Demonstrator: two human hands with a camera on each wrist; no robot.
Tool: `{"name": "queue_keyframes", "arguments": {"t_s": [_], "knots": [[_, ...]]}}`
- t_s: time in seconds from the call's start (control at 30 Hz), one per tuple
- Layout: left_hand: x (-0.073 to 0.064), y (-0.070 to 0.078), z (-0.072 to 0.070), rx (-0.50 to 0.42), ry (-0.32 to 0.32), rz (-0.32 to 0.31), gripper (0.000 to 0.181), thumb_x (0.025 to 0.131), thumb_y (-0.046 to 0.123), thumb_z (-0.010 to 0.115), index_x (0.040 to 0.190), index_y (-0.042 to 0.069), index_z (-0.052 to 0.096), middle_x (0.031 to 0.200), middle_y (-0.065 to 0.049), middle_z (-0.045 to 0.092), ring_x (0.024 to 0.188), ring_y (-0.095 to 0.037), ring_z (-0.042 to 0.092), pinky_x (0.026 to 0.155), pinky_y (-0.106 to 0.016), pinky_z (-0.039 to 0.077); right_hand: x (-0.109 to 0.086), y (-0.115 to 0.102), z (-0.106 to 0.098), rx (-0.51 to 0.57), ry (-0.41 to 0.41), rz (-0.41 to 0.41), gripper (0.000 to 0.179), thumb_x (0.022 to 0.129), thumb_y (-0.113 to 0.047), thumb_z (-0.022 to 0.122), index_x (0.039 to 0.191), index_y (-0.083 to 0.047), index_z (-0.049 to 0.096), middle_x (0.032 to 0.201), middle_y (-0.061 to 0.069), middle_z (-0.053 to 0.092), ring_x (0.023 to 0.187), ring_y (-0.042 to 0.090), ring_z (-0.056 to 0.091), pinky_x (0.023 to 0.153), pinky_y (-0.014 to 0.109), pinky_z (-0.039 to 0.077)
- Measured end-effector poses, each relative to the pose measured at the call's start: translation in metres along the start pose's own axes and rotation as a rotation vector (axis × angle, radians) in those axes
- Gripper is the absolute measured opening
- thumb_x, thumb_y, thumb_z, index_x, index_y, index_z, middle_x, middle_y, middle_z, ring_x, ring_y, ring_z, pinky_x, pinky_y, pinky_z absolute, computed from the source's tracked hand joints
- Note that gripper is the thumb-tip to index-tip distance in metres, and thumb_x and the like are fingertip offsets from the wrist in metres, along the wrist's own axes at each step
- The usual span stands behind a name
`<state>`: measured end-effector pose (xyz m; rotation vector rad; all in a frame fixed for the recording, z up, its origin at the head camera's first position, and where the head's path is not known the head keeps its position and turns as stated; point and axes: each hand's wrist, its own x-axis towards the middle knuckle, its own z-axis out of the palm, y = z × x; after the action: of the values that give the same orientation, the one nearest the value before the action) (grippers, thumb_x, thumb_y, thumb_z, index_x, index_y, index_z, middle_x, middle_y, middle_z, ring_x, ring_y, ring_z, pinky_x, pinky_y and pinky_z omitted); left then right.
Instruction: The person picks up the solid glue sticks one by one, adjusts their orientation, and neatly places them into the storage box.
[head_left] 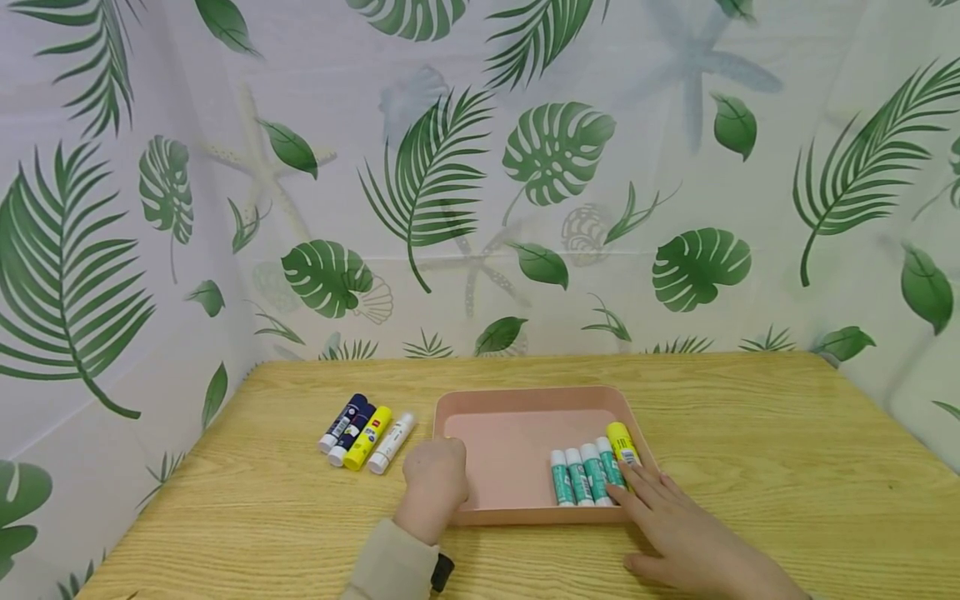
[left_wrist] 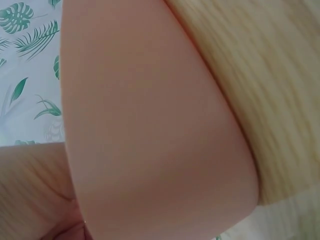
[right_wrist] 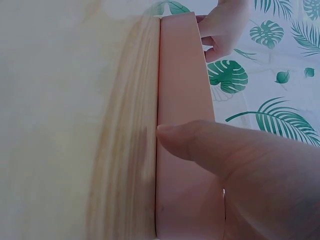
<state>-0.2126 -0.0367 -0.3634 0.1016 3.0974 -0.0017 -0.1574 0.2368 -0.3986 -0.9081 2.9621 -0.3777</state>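
A pink tray point(head_left: 495, 450) stands on the table. My left hand point(head_left: 435, 479) is bunched over the tray's left side, its fingertips hidden from above; I cannot tell whether they hold anything. The right wrist view shows the curled fingers of that left hand point(right_wrist: 222, 32) at the rim. My right hand point(head_left: 675, 521) lies over the front right corner with fingers extended, fingertips at the yellow glue stick point(head_left: 622, 442) and teal glue sticks point(head_left: 581, 477) in the tray. Its thumb point(right_wrist: 175, 140) rests along the outside of the front wall point(right_wrist: 180, 95).
Left of the tray lie two dark blue glue sticks point(head_left: 348, 429), a yellow one point(head_left: 367, 438) and a white one point(head_left: 392, 444), side by side. Behind the wooden table point(head_left: 750, 433) hangs a leaf-patterned cloth point(head_left: 480, 208). A black band point(head_left: 442, 573) sits at my left wrist.
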Motion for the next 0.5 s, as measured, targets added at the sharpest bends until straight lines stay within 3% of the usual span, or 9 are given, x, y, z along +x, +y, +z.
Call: {"name": "queue_keyframes", "arguments": {"t_s": [0.17,0.23,0.33,0.4,0.5], "knots": [[0.000,-0.001,0.000,-0.001,-0.001,0.006,0.013,0.074,0.015,0.067,0.080,0.008,0.059,0.061,-0.003,0.048,0.054,-0.014,0.047,0.046,-0.029,0.043,0.001,-0.001,-0.001,0.005,-0.010,0.015,0.071,0.080,-0.045,0.058,0.134,-0.004,0.036,0.143,0.018,0.019,0.130,0.032,0.014,0.104,0.033,-0.003],[-0.001,-0.001,-0.001,-0.018,-0.005,0.007,0.013,0.072,0.014,0.068,0.079,0.008,0.058,0.062,-0.003,0.048,0.054,-0.015,0.047,0.046,-0.029,0.044,0.001,-0.001,-0.002,0.013,-0.022,0.029,0.072,0.080,-0.046,0.058,0.134,-0.005,0.036,0.143,0.017,0.018,0.131,0.031,0.013,0.104,0.034,-0.002],[-0.001,-0.003,-0.005,-0.064,-0.011,0.007,0.017,0.073,0.016,0.069,0.080,0.007,0.055,0.063,-0.004,0.048,0.056,-0.016,0.048,0.048,-0.031,0.044,0.001,-0.001,-0.002,0.008,-0.035,0.040,0.072,0.079,-0.045,0.059,0.135,-0.005,0.035,0.143,0.017,0.018,0.131,0.030,0.012,0.100,0.022,-0.012],[-0.001,-0.006,-0.008,-0.099,-0.001,0.010,0.021,0.072,0.018,0.070,0.081,0.007,0.054,0.064,-0.004,0.048,0.056,-0.016,0.048,0.049,-0.032,0.045,0.001,-0.001,-0.001,0.007,-0.037,0.045,0.072,0.079,-0.045,0.059,0.135,-0.006,0.036,0.143,0.017,0.017,0.131,0.029,0.012,0.091,0.011,-0.018],[0.000,-0.010,-0.011,-0.128,0.049,0.020,0.024,0.073,0.022,0.071,0.083,0.007,0.054,0.064,-0.003,0.049,0.056,-0.016,0.048,0.048,-0.031,0.045,0.001,-0.001,-0.002,-0.003,-0.025,0.029,0.072,0.079,-0.044,0.059,0.134,-0.005,0.036,0.143,0.018,0.018,0.131,0.030,0.013,0.089,0.009,-0.019]]}}
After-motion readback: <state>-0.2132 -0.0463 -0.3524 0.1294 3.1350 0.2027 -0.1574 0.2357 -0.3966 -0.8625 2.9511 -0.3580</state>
